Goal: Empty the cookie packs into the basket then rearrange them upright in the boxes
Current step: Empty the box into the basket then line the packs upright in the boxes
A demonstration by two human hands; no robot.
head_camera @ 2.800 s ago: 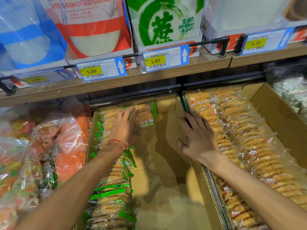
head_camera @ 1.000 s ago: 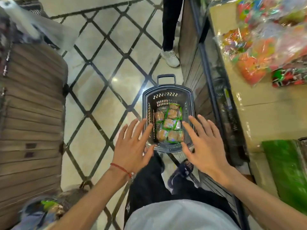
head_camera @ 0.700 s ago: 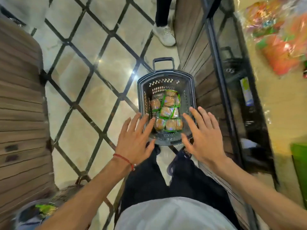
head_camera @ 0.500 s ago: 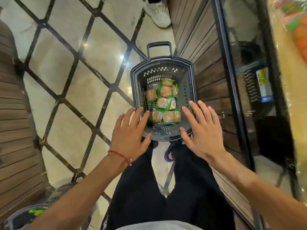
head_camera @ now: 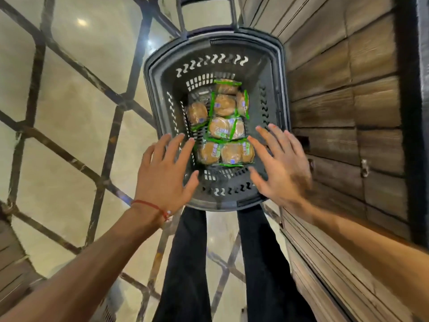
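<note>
Grey plastic shopping basket (head_camera: pixel 267 73) stands on the tiled floor (head_camera: pixel 69 135) ahead of our legs, its long axis running straight away from us, handle (head_camera: pixel 180 17) at the far end. Green-edged cookie packs (head_camera: pixel 222 133) lie flat in its bottom. Our left hand (head_camera: pixel 164 173) and right hand (head_camera: pixel 281 168) hover over the near rim, fingers spread wide, holding nothing. The packs sit between and just beyond our fingertips, lower down; we judge both hands about equally near.

Tiled floor (head_camera: pixel 69 140) (dark grid lines), wooden panelling (head_camera: pixel 325 108)
</note>
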